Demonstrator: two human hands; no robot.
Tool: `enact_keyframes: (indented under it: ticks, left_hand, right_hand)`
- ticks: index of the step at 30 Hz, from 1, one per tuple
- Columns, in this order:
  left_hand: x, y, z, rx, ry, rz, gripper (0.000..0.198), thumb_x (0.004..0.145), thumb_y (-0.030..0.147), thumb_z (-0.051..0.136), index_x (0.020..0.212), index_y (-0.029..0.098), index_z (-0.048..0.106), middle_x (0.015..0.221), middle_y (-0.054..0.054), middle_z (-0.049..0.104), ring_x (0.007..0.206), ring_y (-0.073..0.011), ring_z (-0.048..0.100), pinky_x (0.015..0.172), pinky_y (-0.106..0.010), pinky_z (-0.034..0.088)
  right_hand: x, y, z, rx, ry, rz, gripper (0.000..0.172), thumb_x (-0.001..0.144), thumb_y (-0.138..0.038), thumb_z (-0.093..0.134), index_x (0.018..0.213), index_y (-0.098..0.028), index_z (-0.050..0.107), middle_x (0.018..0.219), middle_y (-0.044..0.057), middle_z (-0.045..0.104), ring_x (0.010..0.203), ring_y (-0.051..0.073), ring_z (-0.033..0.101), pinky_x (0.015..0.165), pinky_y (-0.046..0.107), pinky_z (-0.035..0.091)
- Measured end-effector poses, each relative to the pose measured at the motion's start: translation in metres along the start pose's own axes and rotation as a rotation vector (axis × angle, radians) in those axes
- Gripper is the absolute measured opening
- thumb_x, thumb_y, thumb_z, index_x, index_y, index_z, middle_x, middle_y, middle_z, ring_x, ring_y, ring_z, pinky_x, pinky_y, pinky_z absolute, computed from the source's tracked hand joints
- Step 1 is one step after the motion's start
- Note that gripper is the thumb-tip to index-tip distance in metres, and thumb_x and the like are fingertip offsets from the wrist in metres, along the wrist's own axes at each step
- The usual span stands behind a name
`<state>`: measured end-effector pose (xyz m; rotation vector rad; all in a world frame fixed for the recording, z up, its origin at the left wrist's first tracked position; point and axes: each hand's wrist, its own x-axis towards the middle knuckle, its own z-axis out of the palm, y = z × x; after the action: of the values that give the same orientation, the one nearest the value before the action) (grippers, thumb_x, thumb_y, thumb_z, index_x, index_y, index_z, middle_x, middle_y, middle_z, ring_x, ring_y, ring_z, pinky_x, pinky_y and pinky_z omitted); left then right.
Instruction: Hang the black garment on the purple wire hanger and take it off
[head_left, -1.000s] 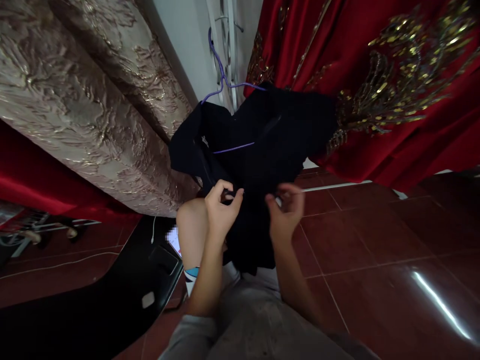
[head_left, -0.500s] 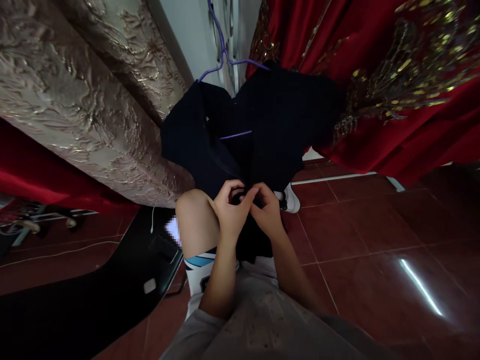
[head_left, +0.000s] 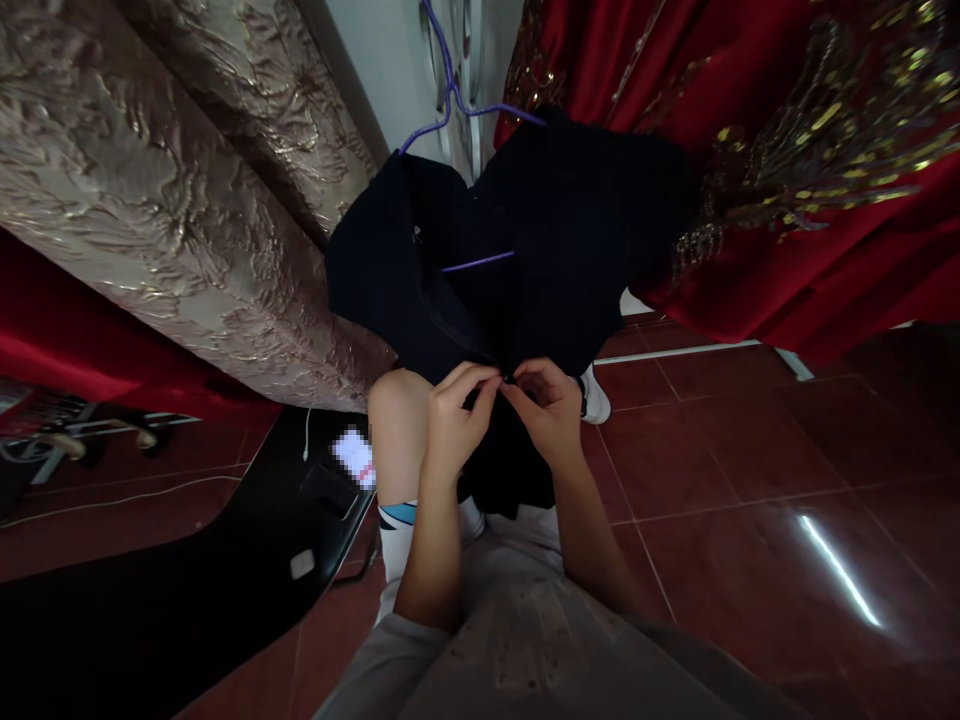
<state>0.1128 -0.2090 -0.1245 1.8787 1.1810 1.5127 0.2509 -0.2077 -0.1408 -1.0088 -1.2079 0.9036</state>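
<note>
A dark navy top (head_left: 570,220) hangs in front of me on a purple hanger (head_left: 451,95), its front spread open above my hands. The hanger's lower bar shows through the opening. My left hand (head_left: 459,408) pinches the front edge of the top with thumb and forefinger. Opposite it, my right hand (head_left: 549,405) grips the other front edge, so the fingertips of both hands nearly meet where the opening narrows. Whatever small fastening may lie between the fingertips is too dark to make out. Below the hands the dark cloth drapes between my legs.
Beige textured fabric (head_left: 225,230) hangs on the left, red fabric with gold sequins (head_left: 787,180) on the right. A black bench or table (head_left: 187,590) at lower left bears a lit phone (head_left: 351,455), a dark case (head_left: 330,490) and a small white piece (head_left: 302,564). Red tiles (head_left: 720,560) cover the floor.
The fingers have shifted: the left fingers now reach further over the edge, and the right hand has moved slightly right, its fingers more bent. The view has moved a little.
</note>
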Motion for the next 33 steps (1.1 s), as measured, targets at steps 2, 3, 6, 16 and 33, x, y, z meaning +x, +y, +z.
enact_keyframes:
  ticks: [2,3,6,16,33]
  left_hand:
    - [0.0,0.001,0.0,-0.015,0.001,-0.036,0.008,0.098,0.019,0.065,0.097,0.017,0.072,0.09,-0.005,0.07,0.083,-0.0148,0.068,0.076,-0.026,0.058]
    - [0.0,0.0,0.001,-0.031,0.008,-0.054,0.007,0.097,0.021,0.067,0.1,0.017,0.072,0.093,-0.005,0.07,0.084,-0.0148,0.068,0.077,-0.026,0.059]
    - [-0.001,-0.001,0.005,-0.058,0.068,-0.083,0.011,0.093,0.025,0.073,0.101,0.018,0.073,0.093,-0.005,0.07,0.079,-0.0142,0.069,0.074,-0.026,0.06]
    - [-0.002,0.001,0.01,-0.096,0.122,-0.225,0.011,0.093,0.025,0.073,0.086,0.017,0.072,0.079,-0.002,0.068,0.073,-0.0127,0.064,0.067,-0.023,0.052]
    - [0.187,0.056,-0.012,-0.7,0.223,-0.292,0.025,0.106,0.021,0.055,0.084,0.012,0.062,0.068,0.003,0.045,0.044,-0.0031,0.022,0.043,-0.023,0.013]
  right_hand:
    - [0.001,-0.001,-0.002,-0.022,-0.042,-0.025,0.014,0.084,-0.021,0.074,0.097,-0.023,0.067,0.085,-0.001,0.061,0.076,0.013,0.058,0.071,0.028,0.048]
    - [0.001,-0.002,-0.003,-0.028,-0.064,-0.04,0.016,0.085,-0.022,0.074,0.099,-0.024,0.067,0.09,0.001,0.063,0.08,0.014,0.059,0.074,0.029,0.049]
    - [0.002,-0.001,-0.004,-0.031,-0.086,-0.064,0.012,0.089,-0.026,0.071,0.101,-0.024,0.068,0.098,0.003,0.066,0.089,0.016,0.063,0.081,0.033,0.051]
    - [0.001,0.013,0.002,-0.097,-0.015,-0.064,0.006,0.097,-0.027,0.06,0.1,-0.023,0.062,0.094,0.002,0.064,0.088,0.016,0.062,0.082,0.032,0.05]
    - [0.064,0.065,0.017,-0.171,0.106,-0.006,0.02,0.093,-0.038,0.06,0.098,-0.019,0.064,0.093,0.005,0.067,0.086,0.018,0.063,0.078,0.033,0.049]
